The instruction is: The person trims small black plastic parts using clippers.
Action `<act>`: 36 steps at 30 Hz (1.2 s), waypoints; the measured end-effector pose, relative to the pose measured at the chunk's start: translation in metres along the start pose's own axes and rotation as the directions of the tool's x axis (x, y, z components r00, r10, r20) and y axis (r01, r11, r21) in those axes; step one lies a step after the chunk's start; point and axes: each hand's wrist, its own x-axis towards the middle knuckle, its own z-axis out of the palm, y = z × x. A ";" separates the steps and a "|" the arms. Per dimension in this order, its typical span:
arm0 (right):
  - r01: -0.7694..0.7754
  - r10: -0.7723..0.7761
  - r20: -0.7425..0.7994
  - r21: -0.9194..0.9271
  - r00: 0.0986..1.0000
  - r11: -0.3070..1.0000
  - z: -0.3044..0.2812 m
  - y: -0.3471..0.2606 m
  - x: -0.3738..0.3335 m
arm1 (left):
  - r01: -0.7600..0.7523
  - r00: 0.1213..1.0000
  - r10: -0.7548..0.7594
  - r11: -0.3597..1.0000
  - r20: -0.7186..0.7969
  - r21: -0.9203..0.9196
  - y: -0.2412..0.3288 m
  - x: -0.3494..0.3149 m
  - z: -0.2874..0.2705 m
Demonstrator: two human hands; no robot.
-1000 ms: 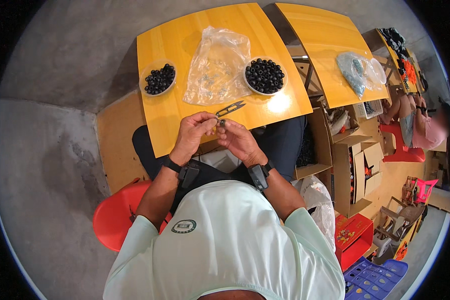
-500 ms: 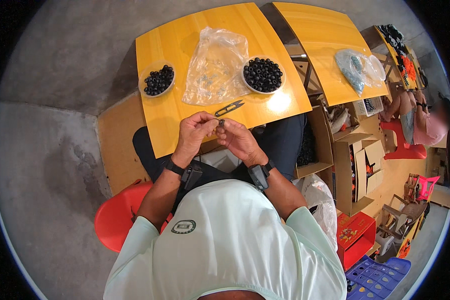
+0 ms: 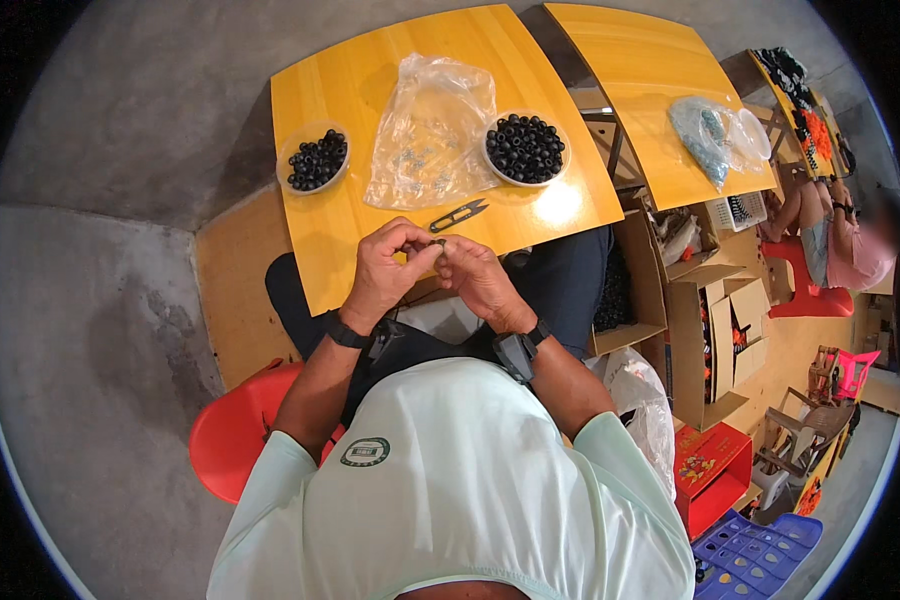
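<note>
Above the near edge of the yellow table [image 3: 340,260], my left hand [image 3: 385,270] and my right hand [image 3: 482,282] meet at their fingertips. Both pinch one small dark piece [image 3: 440,243], mostly hidden by the fingers; its exact kind cannot be made out. Just beyond them lie black thread snips [image 3: 457,216]. Black beads with holes [image 3: 317,160] fill a round clear tub [image 3: 322,190] at the left. A second tub [image 3: 530,185] of similar black beads [image 3: 525,147] stands at the right. Between the tubs a clear plastic bag [image 3: 432,120] lies flat, with small pale bits in it.
To the right is another yellow table [image 3: 650,90] bearing a bag of bluish pieces [image 3: 705,135]. Open cardboard boxes [image 3: 710,340], a red box [image 3: 712,475] and a blue plastic crate [image 3: 755,550] stand at my right. A person [image 3: 855,240] sits at the far right.
The dark piece has turned slightly between my fingertips and shows less. My wrists have shifted a little; the tubs, bag and snips stay where they were.
</note>
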 end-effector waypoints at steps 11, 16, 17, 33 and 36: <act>-0.029 0.029 0.002 -0.044 1.000 0.999 0.001 -0.006 -0.005 | -0.214 0.970 0.178 0.947 0.164 0.239 0.015 0.004 -0.010; -0.038 0.039 0.015 -0.058 0.999 0.998 -0.003 -0.005 -0.005 | -0.305 0.947 0.254 0.904 0.195 0.301 0.019 0.005 -0.011; -0.030 0.031 0.022 -0.058 0.999 0.998 -0.003 -0.005 -0.005 | -0.333 0.939 0.277 0.880 0.204 0.337 0.019 0.006 -0.012; -0.073 0.062 -0.055 -0.236 0.997 0.969 0.003 0.003 0.000 | -0.408 0.899 0.220 0.733 0.378 0.544 0.014 0.009 -0.012; -0.100 0.089 -0.051 -0.283 0.995 0.954 0.001 0.001 0.001 | -0.409 0.894 0.182 0.702 0.409 0.583 0.013 0.012 -0.012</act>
